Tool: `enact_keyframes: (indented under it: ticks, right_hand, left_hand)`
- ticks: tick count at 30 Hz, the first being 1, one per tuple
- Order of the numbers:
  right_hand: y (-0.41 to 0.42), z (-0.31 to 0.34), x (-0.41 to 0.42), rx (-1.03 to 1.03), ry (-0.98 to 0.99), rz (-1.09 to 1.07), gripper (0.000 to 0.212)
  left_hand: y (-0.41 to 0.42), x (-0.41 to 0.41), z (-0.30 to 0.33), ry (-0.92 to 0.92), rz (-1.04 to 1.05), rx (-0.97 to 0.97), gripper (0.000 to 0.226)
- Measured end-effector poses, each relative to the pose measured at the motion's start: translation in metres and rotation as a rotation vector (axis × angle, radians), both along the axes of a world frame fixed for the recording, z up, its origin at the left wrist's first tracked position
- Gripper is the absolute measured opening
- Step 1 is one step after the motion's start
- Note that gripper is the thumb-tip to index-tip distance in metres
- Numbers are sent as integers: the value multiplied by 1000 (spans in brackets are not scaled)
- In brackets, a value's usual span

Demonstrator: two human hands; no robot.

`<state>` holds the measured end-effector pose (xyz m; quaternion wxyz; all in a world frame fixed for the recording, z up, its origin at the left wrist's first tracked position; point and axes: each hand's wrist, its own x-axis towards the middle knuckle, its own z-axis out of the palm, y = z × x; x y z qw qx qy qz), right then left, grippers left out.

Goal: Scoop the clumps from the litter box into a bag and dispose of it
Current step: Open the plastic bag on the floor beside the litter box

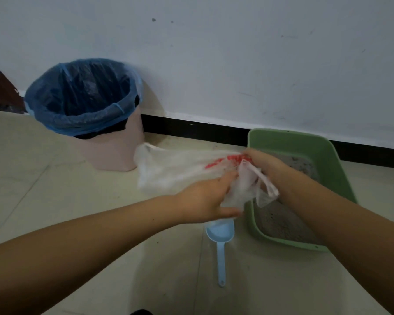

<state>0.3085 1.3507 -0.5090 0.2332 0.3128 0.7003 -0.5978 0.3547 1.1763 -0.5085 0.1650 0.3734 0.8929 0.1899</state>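
A thin white plastic bag with red print hangs in the air between both hands, stretched out to the left. My left hand grips its crumpled near end. My right hand pinches the bag's upper edge by the red print, above the litter box. The green litter box sits on the floor at the right, filled with grey litter. A light blue scoop lies on the floor just left of the box, handle toward me, its bowl partly hidden under my left hand.
A pink trash bin lined with a blue bag stands against the white wall at the left. A black baseboard runs along the wall. The floor is pale tile.
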Motion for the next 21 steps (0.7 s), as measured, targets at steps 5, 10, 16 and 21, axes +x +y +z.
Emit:
enact_keyframes:
  ticks: [5,10,16,21]
  right_hand:
    - [19,4,8,201,21,323,39]
    - [29,-19,12,244,177,-30,27]
    - [32,-25,-6,-27,236,-432,35]
    - [19,-13,0,-240,194,-338,31]
  left_hand:
    - [-28,-10,-12,387,-184,25,46]
    - [-55,-7,-26,681,-481,86,33]
    - [-59,30,-43,309,-608,-183,54]
    - [-59,0,-21,395,45,173,56]
